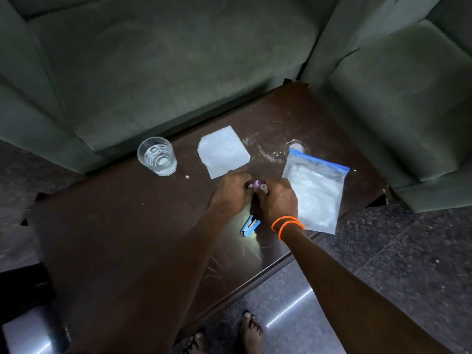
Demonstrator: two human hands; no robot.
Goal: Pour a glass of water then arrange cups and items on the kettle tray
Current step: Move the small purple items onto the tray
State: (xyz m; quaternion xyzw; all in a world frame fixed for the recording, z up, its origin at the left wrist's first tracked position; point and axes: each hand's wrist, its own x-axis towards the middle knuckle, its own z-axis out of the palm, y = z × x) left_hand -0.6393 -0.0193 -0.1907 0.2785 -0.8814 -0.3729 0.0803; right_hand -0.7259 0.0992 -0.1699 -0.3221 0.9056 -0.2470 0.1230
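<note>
1. Near the middle of the dark brown surface point(122, 226), both hands meet over a small purple object point(255, 185); only its top shows between them, so what it is stays unclear.
2. The left hand point(231, 192) has its fingers curled down around the purple object's left side; the fingertips are hidden under the knuckles.
3. The right hand point(277, 200) has its fingers closed on a small greyish cylinder-like piece point(264, 188) just beside the purple object; whether the 2 pieces are joined cannot be told.
4. 2 orange bands point(287, 225) circle the right wrist.
5. At 6 o'clock from the hands, a small blue stapler-like tool point(249, 227) lies on the surface, partly covered by the right wrist.
6. At 10 o'clock from the hands, well apart, stands the clear glass point(157, 155), upright, with water in it.
7. At 12 o'clock lies a pale sheet of paper point(223, 152), its near corner hidden by the left hand.
8. At 3 o'clock lies a clear zip bag point(315, 190) with a blue seal; its whitish contents are too blurred to name.
9. Green sofa cushions point(166, 60) border the surface at 12 and 2 o'clock.
10. At the bottom edge, 2 bare feet point(251, 333) stand on the dark floor, the left one cut off by the frame.
</note>
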